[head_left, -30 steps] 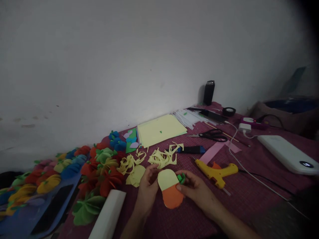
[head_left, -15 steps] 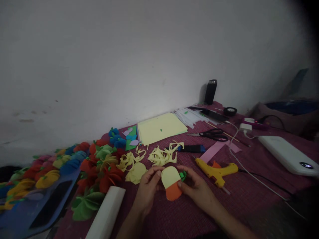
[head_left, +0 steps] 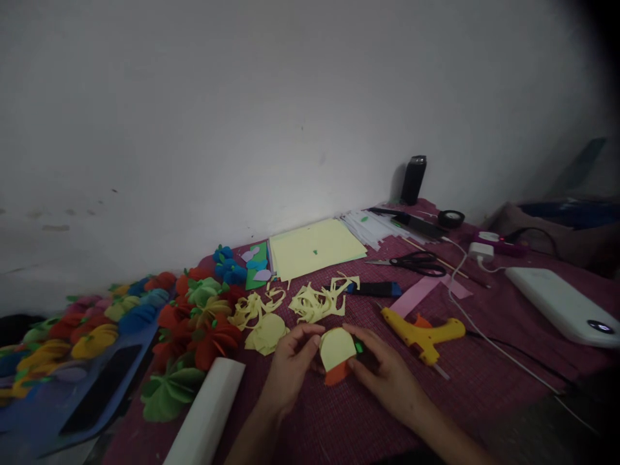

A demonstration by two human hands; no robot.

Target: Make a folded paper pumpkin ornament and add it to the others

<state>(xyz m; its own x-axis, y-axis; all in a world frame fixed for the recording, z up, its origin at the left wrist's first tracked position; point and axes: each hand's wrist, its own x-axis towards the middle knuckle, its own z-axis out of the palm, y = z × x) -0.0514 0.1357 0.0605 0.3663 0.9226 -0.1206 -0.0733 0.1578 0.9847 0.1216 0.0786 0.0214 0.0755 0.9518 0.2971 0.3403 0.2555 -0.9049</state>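
Note:
Between my two hands is an orange paper cutout (head_left: 338, 373) with a pale yellow paper circle (head_left: 338, 349) lying over most of it. My left hand (head_left: 296, 361) pinches the left edge, thumb on top. On the opposite side my right hand (head_left: 380, 367) grips the edge with thumb and fingers, and a small green paper piece (head_left: 358, 347) shows beside its fingers. A stack of pale yellow paper circles (head_left: 267, 334) lies just left of my left hand. Curled yellow paper scraps (head_left: 314, 303) are spread beyond my hands.
To the right are a yellow glue gun (head_left: 421, 332), scissors (head_left: 411, 262), a pink strip (head_left: 419, 294) and a white power bank (head_left: 557, 303) with cables. Yellow sheets (head_left: 317, 248) lie by the wall. Folded paper pumpkins (head_left: 213, 342) and a white roll (head_left: 208, 413) occupy the left.
The pale yellow circle now covers more of the orange cutout, leaving only a lower strip showing. Both hands stay around it, and the view has shifted slightly.

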